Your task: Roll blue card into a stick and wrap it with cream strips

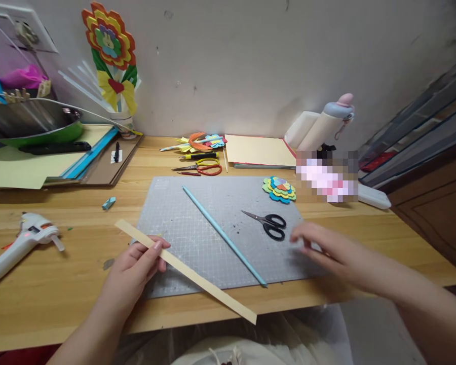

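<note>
Right at the near edge of the worktop, the left hand [135, 271] pinches one long cream paper strip [197, 280] between thumb and curled fingers. The strip slants from beyond the mat's left edge down past the worktop's near edge. The right hand [327, 248], blurred, is spread open and holds nothing. It hovers over the near right corner of the single grey cutting mat [213, 253], just beside one pair of black scissors [270, 225]. One thin blue stick [224, 235] lies diagonally across the mat. One glue gun [19, 243] rests near the worktop's left edge. Farther back, one layered paper flower [279, 189] sits at the mat's far right corner. A second pair of scissors, red-handled [207, 170], lies beyond the mat's far edge.
</note>
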{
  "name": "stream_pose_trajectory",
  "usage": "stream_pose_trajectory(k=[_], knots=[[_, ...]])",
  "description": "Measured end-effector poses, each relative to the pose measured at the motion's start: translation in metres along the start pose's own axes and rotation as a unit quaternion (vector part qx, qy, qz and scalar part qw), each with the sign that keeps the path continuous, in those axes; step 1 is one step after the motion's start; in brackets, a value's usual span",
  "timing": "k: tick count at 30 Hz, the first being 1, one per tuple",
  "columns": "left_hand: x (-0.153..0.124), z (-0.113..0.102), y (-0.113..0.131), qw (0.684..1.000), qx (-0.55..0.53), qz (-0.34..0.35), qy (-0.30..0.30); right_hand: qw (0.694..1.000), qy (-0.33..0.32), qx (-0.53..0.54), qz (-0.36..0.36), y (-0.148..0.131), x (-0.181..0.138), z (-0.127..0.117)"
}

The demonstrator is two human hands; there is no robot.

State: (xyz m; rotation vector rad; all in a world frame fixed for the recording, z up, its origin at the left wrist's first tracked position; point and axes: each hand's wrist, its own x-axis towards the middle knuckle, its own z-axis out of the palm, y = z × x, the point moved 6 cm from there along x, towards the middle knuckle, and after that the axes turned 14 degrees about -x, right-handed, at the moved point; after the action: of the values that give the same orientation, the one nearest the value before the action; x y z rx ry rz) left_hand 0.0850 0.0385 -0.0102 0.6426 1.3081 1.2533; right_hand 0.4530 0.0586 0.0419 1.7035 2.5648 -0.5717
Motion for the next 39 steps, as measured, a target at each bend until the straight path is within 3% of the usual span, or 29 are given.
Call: stream_pose_trajectory(k=[2,3,6,11,15,22,26,28,30,33,35,37,39], knots=[[-0.001,0.0,0.001,1.0,-0.002,0.001,0.002,0.992,0.098,-0.068,0.032,0.01,0.027,-0.002],[-0.001,0.001,0.001,1.0,-0.002,0.003,0.003,0.989,0.106,-0.101,0.035,0.01,0.04,0.002],[-0.003,0.0,0.0,1.0,0.006,0.008,0.001,0.988,0.081,-0.133,0.008,-0.001,0.075,0.017],[-0.004,-0.003,-0.002,1.0,0.006,0.005,-0.005,0.987,0.077,-0.136,-0.044,-0.037,0.112,0.016],[-0.003,-0.003,-0.003,1.0,0.009,-0.003,-0.01,0.986,0.087,-0.123,-0.076,-0.053,0.138,0.013],[-0.001,-0.004,-0.008,0.999,0.024,-0.001,-0.028,0.982,0.18,-0.035,-0.035,-0.051,0.203,-0.01],[-0.003,-0.004,-0.006,0.999,0.026,-0.001,-0.038,0.974,0.215,0.043,-0.051,-0.082,0.198,-0.018],[-0.005,-0.003,-0.004,0.999,0.021,0.003,-0.038,0.974,0.192,0.081,-0.091,-0.114,0.175,-0.006],[-0.007,-0.001,-0.002,0.999,0.005,0.006,-0.031,0.974,0.129,0.13,-0.132,-0.147,0.144,0.016],[-0.01,0.004,-0.003,0.999,-0.023,0.007,-0.025,0.919,-0.132,0.359,-0.095,-0.178,0.099,0.064],[-0.011,0.008,-0.001,0.999,-0.018,0.019,-0.031,0.865,-0.245,0.436,-0.04,-0.18,0.073,0.081],[-0.01,0.008,0.005,0.998,-0.007,0.048,-0.028,0.846,-0.257,0.467,-0.001,-0.165,0.058,0.078],[-0.005,0.004,0.016,0.997,-0.017,0.081,-0.006,0.847,-0.266,0.459,0.007,-0.143,0.048,0.07]])
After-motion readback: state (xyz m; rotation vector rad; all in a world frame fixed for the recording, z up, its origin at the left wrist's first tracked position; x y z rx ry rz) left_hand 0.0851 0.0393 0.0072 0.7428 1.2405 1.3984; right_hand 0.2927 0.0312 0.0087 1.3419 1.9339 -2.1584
